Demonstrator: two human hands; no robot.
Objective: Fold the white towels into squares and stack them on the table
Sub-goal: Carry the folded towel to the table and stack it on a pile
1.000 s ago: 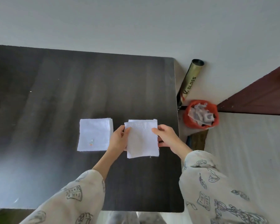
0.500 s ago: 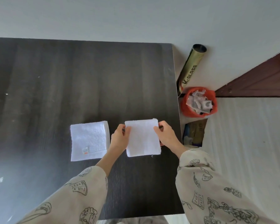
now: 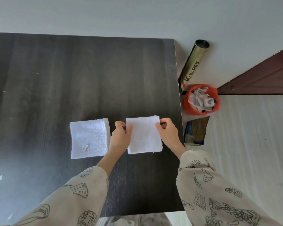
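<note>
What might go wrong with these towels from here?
The held towel is pinched only at its two upper edges by the left hand and right hand, so its layers may fall open when lifted. It also lies close to the table edge, and may land askew on the labelled towel.

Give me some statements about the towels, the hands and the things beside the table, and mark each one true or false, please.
1. Both hands pinch the folded towel: left hand, right hand. True.
2. The towel with the label lies on top of the held one. False: it lies apart, to its left on the table.
3. The orange bin stands on the table. False: it stands on the floor, right of it.
4. The gold tube leans against the wall. True.
5. The label is on the held towel. False: it is on the left one.
</note>
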